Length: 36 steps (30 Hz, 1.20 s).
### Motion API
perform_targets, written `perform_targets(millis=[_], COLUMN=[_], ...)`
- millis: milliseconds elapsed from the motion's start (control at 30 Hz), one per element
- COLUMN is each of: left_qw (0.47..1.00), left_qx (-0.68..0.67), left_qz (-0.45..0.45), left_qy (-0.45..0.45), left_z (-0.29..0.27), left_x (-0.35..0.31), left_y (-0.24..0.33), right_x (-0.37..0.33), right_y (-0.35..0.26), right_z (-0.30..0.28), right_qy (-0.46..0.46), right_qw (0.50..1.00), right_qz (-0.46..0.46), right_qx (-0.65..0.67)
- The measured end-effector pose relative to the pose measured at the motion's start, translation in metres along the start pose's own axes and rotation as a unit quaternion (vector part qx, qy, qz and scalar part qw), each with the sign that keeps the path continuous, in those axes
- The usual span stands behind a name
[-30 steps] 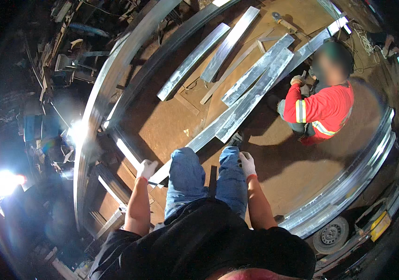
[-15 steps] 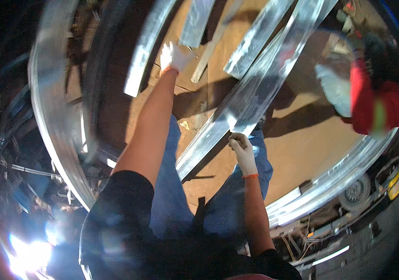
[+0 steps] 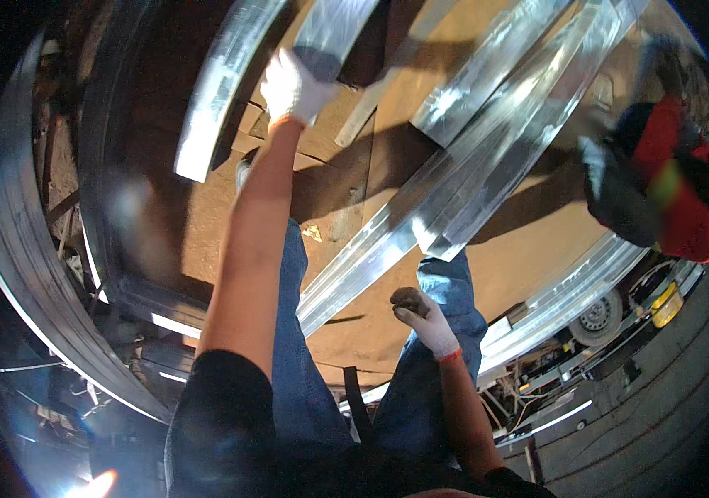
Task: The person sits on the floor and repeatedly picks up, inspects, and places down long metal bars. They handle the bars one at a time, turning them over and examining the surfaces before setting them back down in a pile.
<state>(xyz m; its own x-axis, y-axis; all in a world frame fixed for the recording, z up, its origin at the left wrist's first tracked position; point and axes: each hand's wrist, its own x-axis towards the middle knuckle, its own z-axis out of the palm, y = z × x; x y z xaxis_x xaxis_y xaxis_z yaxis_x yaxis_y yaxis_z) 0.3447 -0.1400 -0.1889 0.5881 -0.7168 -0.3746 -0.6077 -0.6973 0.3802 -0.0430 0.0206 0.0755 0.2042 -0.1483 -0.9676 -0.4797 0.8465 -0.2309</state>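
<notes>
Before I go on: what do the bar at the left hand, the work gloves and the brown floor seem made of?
Bar: probably metal, bare or galvanized; smooth silvery sheen.
Gloves: likely knitted fabric; matte white, orange cuffs, right fingertips dark, perhaps soiled or coated.
Floor: rusted steel or wood, I can't tell; matte brown with straight seams.

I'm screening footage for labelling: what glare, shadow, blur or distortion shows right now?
Head view: a bright light flares at the lower left edge; head view: glare whitens one end of the metal bar left of the left hand; head view: shadows cross the brown floor, the co-worker looks smeared, and the long beam bends near the left rim.
</notes>
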Motion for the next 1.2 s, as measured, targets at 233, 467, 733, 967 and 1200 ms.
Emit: perform_targets(millis=[233,467,733,967,1200], left_qw=[0.979,0.99,0.996,0.985,0.902], left_qx=[-0.058,-0.013,0.056,-0.063,0.151], left_qz=[-0.165,-0.142,-0.041,-0.156,-0.291], left_qy=[-0.109,0.007,-0.049,-0.042,-0.28], left_z=[-0.014,0.069,0.009,-0.056,-0.262], left_x=[-0.156,-0.179,-0.105,-0.075,-0.357], left_y=[-0.074,-0.1,-0.117,-0.22,-0.17], right_x=[0.003,0.007,0.006,-0.014,-0.114], right_y=[0.028,0.036,0.045,0.036,-0.029], right_z=[0.001,0.0,-0.003,-0.004,-0.112], right_qy=[0.002,-0.027,-0.011,0.008,0.144], right_qw=[0.997,0.997,0.996,0.998,0.97], right_qz=[0.003,0.04,0.062,-0.038,-0.178], right_qx=[-0.071,-0.057,-0.068,-0.042,-0.086])
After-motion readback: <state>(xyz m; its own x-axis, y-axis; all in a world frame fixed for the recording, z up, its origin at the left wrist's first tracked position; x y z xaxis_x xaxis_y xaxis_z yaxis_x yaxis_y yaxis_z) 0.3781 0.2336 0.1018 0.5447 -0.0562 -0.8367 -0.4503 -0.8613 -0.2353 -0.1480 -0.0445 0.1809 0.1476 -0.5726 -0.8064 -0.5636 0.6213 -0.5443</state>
